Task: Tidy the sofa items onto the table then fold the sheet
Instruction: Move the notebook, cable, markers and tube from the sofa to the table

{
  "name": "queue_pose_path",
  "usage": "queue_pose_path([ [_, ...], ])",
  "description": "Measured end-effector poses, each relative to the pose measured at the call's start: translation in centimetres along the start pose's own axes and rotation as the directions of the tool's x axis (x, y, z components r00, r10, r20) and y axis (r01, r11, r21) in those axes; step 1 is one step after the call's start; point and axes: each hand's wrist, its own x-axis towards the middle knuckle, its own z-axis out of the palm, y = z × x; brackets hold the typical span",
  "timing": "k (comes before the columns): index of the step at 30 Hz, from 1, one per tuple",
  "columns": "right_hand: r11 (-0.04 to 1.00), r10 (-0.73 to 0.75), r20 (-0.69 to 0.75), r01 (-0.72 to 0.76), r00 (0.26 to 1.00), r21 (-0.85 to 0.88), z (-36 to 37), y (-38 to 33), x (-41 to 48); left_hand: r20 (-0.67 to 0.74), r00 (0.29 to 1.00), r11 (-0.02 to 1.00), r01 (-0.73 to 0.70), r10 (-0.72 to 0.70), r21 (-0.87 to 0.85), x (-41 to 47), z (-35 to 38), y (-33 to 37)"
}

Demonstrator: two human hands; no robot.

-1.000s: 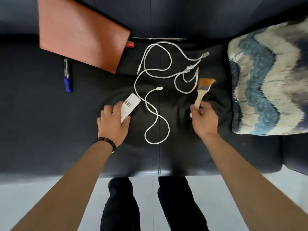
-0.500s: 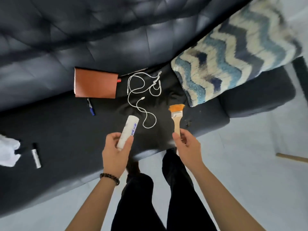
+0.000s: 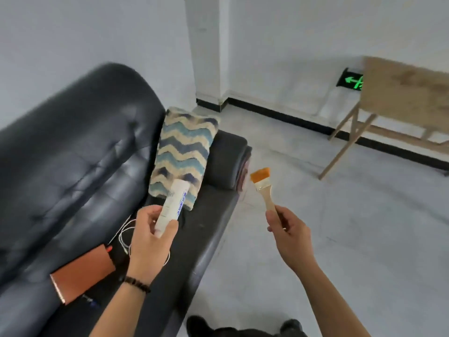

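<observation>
Black sofa (image 3: 73, 154), one tube (image 3: 173, 203), one brush (image 3: 263, 188), one cushion (image 3: 182, 147)

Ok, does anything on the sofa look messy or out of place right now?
Only loose clutter: a white cable lies in loose loops on the sofa seat, next to a brown notebook with a pen poking out beneath it. Nothing looks spilled or damaged. The left hand holds the tube, the right hand the brush.
</observation>
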Motion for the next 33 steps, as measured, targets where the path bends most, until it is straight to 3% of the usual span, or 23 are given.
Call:
queue_pose_path([
  [6, 0.988, 0.135, -0.219, -0.114, 0.966, 0.105, -16.9, 8.7, -2.9, 0.167, 0.966, 0.981, -0.196, 0.195, -0.015, -5.8, 18.0, 8.8],
  [16, 0.957, 0.291, -0.51, -0.247, 0.81, 0.154, -40.9, 20.1, -2.5, 0.37, 0.905, 0.978, -0.203, 0.208, -0.052, -13.1, 44.8, 16.9],
  [23, 0.923, 0.384, -0.554, -0.296, 0.739, 0.245, -52.6, 27.3, 6.0, 0.457, 0.87, 0.982, -0.17, 0.188, -0.081, -11.0, 63.5, 19.2],
  [27, 0.905, 0.425, -0.581, -0.325, 0.694, 0.275, -61.9, 28.9, 12.4, 0.496, 0.843, 0.979, -0.181, 0.206, -0.099, -8.6, 75.5, 24.2],
  [33, 0.919, 0.394, -0.707, -0.246, 0.588, 0.308, -76.4, 30.1, 19.3, 0.627, 0.714, 0.949, -0.268, 0.311, -0.166, -7.5, 93.4, 35.6],
])
